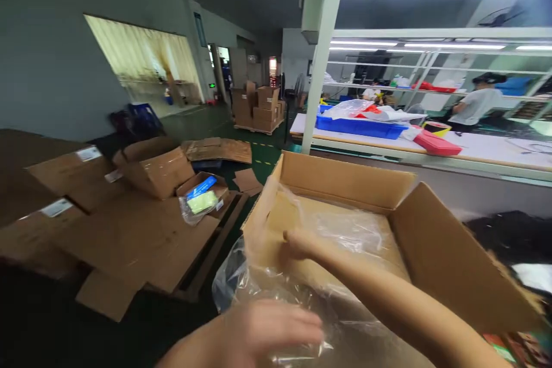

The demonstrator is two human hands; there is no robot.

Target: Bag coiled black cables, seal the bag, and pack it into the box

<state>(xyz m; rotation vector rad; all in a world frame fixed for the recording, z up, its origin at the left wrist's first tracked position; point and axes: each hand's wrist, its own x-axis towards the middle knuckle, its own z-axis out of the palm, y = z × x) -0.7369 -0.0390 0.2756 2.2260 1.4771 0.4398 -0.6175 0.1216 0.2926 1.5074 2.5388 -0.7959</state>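
A large open cardboard box (347,181) stands in front of me, with clear plastic film (349,230) lying inside and more draped over its near and left sides. My right hand (297,243) reaches across into the box near its left wall, against the film; its fingers look curled, but what they hold is hidden. Lower down, my left hand (280,328) is blurred over the near plastic, its fingers stretched out and holding nothing.
Flattened cardboard (142,236) and opened boxes (159,169) lie at left. A white workbench (487,149) with a blue tray (362,126) runs behind the box at right. Stacked cartons (265,112) stand farther back. A person (476,103) is beyond the bench.
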